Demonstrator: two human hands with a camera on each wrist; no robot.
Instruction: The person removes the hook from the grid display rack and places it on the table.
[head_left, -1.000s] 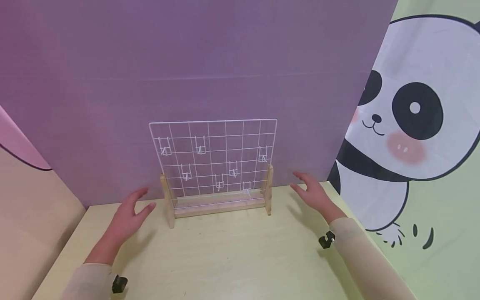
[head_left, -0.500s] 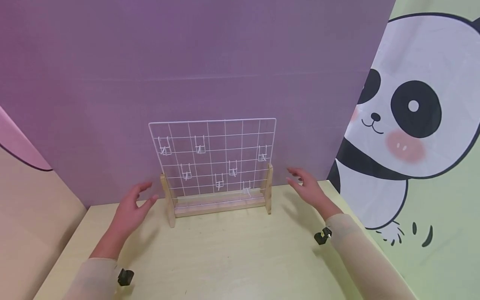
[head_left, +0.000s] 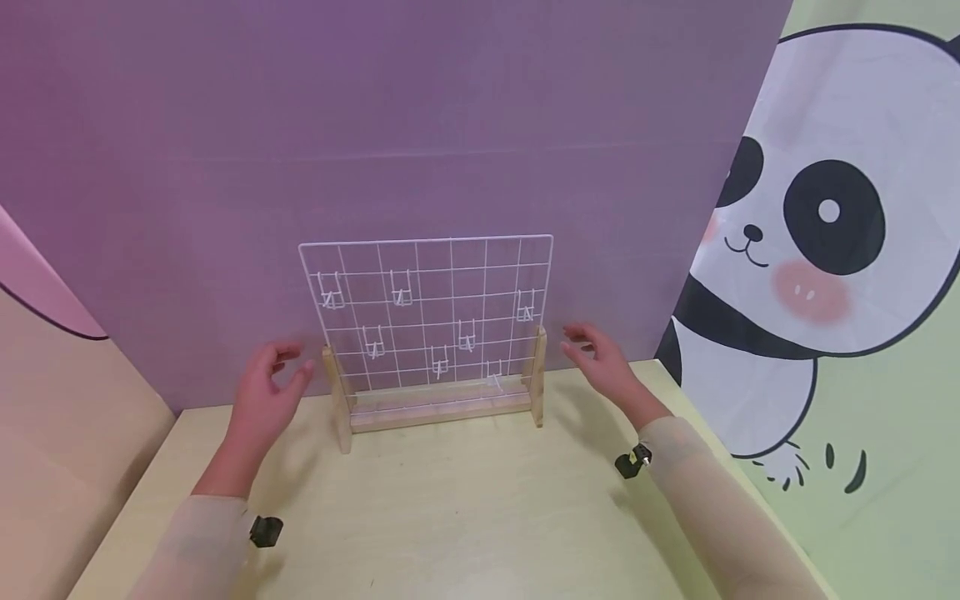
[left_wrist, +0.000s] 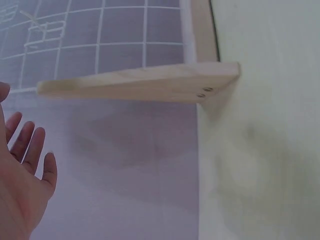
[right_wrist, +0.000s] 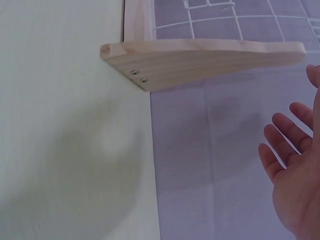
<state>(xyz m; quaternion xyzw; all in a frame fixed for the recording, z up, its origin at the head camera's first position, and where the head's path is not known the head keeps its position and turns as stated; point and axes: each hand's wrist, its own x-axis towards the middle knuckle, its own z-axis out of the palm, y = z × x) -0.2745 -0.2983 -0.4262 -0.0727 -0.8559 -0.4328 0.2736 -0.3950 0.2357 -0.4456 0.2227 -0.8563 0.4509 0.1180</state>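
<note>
Between my two hands stands the white wire grid panel with small wire hooks (head_left: 426, 312), set upright in a pale wooden base with two side feet (head_left: 438, 408), on the light yellow table (head_left: 465, 517). My left hand (head_left: 266, 400) is near the left foot, my right hand (head_left: 600, 367) near the right foot; both are relaxed with fingers spread and grasp nothing. I judge the rack light but top-heavy. The thin wire can bend and the hooks may fall, so I would hold the stiff wooden feet, not the grid.
</note>
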